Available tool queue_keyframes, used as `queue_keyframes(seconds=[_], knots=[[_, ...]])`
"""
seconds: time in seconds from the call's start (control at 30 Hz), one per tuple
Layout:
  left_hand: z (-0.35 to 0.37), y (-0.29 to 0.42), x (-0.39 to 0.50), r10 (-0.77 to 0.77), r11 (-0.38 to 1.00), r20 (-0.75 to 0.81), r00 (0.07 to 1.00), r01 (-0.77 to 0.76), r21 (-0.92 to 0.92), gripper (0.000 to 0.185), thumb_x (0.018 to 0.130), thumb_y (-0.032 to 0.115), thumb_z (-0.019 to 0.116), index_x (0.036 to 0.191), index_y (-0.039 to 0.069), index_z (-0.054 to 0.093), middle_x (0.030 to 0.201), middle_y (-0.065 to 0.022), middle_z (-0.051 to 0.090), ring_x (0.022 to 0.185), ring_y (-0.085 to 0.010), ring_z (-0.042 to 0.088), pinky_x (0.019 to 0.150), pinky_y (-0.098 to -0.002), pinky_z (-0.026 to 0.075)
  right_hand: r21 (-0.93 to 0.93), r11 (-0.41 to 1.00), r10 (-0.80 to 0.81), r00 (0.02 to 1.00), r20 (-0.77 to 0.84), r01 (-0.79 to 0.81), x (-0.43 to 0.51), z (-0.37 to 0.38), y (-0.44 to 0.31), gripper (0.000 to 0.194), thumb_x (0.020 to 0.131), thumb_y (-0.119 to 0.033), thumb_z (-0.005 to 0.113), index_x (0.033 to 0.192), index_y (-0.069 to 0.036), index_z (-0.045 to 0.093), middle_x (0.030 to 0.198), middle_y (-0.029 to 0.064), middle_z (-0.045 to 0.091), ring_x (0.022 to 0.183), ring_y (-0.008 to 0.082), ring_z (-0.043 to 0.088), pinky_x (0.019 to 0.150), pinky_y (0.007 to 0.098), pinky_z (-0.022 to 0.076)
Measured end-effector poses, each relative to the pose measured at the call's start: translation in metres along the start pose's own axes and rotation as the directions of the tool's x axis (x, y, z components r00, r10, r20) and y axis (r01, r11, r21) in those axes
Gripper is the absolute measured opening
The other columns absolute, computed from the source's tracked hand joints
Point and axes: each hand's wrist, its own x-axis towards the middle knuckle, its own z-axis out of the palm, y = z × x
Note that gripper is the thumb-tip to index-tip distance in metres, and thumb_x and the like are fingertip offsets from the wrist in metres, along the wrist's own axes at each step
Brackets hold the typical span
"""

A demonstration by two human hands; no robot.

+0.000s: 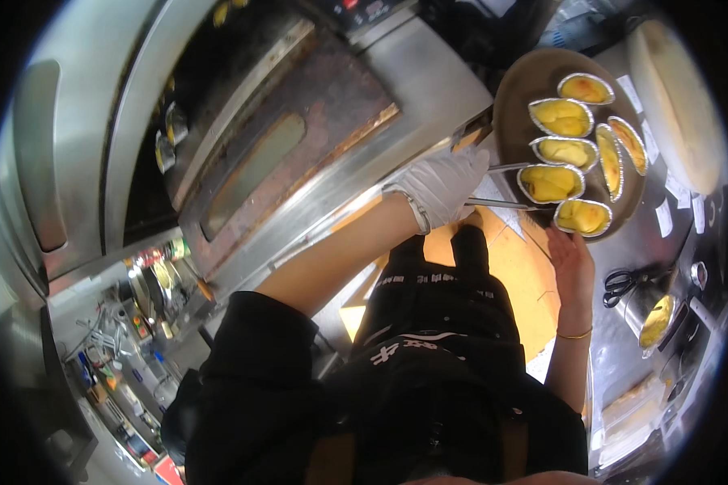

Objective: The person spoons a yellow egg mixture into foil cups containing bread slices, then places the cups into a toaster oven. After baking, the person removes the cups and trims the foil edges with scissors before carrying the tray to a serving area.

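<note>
My left hand (pixel 440 188), in a thin white glove, holds metal tongs (pixel 500 204). Their two arms reach over the brown round tray (pixel 515 85), one on either side of a foil cup (pixel 550 183) of yellow food. More foil cups with similar filling, some browned on top, lie on the tray. My bare right hand (pixel 571 260) is at the tray's near rim, its fingertips against or under the nearest foil cup (pixel 583 217). Whether those fingers grip the rim or the cup cannot be told.
An oven's dark window door (pixel 291 145) hangs lowered at left, with foil cups (pixel 165 151) inside. On the steel counter (pixel 637 242) at right are black-handled scissors (pixel 622 285), a metal container (pixel 655 321) with yellow food and paper slips (pixel 664 218). A pale oblong object (pixel 676 109) stands behind the tray.
</note>
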Motion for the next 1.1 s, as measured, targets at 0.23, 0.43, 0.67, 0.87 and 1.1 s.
queue_keyframes(seconds=[0.23, 0.43, 0.67, 0.87, 1.1], knots=[[-0.044, -0.061, -0.132, -0.233, 0.923, -0.277, 0.932, 0.122, -0.366, 0.073, 0.077, 0.022, 0.084, 0.136, 0.0, 0.047, 0.107, -0.0159, 0.065, 0.092, -0.0234, 0.068, 0.073, -0.0356, 0.058, -0.137, 0.991, -0.015, 0.995, -0.095, 0.002, -0.034, 0.016, -0.005, 0.041, 0.108, -0.023, 0.039, 0.14, 0.002, 0.045, 0.129, 0.0204, 0.059, 0.111, 0.0224, 0.058, 0.091, 0.0282, 0.0451], [-0.076, -0.255, -0.193, -0.871, 0.477, -0.344, 0.351, 0.436, -0.763, 0.09, 0.078, 0.034, 0.084, 0.142, -0.012, 0.041, 0.136, -0.0223, 0.058, 0.12, -0.0282, 0.06, 0.106, -0.0349, 0.044, -0.582, 0.797, -0.204, 0.979, -0.013, 0.159, -0.088, 0.074, 0.033, 0.027, 0.103, -0.016, 0.047, 0.123, -0.003, 0.059, 0.07, 0.0011, 0.06, 0.056, 0.0043, 0.044, 0.054, 0.0177, 0.0336], [-0.13, -0.42, -0.11, -0.956, 0.29, -0.2, 0.213, 0.773, -0.565, 0.082, 0.085, 0.03, 0.079, 0.149, 0.0, 0.039, 0.142, -0.0187, 0.055, 0.129, -0.0233, 0.052, 0.108, -0.0341, 0.04, -0.635, 0.751, -0.151, 0.984, 0.098, 0.178, -0.074, 0.154, 0.066, 0.025, 0.101, -0.009, 0.049, 0.124, -0.003, 0.057, 0.079, 0.0044, 0.067, 0.065, 0.006, 0.053, 0.063, 0.0204, 0.0428], [-0.129, -0.439, -0.115, -0.897, 0.436, -0.314, 0.31, 0.736, -0.517, 0.082, 0.084, 0.035, 0.078, 0.149, 0.001, 0.04, 0.143, -0.019, 0.053, 0.131, -0.0247, 0.05, 0.11, -0.0344, 0.038, -0.65, 0.715, -0.164, 0.966, 0.202, 0.257, -0.066, 0.182, 0.073, 0.023, 0.102, -0.01, 0.049, 0.122, -0.003, 0.057, 0.084, 0.0053, 0.067, 0.068, 0.0072, 0.055, 0.065, 0.0212, 0.0448], [-0.093, -0.452, -0.152, -0.87, 0.481, -0.38, 0.315, 0.713, -0.51, 0.083, 0.084, 0.04, 0.076, 0.149, 0.002, 0.041, 0.144, -0.0194, 0.052, 0.134, -0.0263, 0.048, 0.111, -0.0348, 0.036, -0.723, 0.619, -0.193, 0.952, 0.238, 0.306, -0.055, 0.194, 0.073, 0.02, 0.102, -0.008, 0.049, 0.119, -0.002, 0.058, 0.084, 0.0049, 0.067, 0.07, 0.0086, 0.056, 0.067, 0.0217, 0.046]])
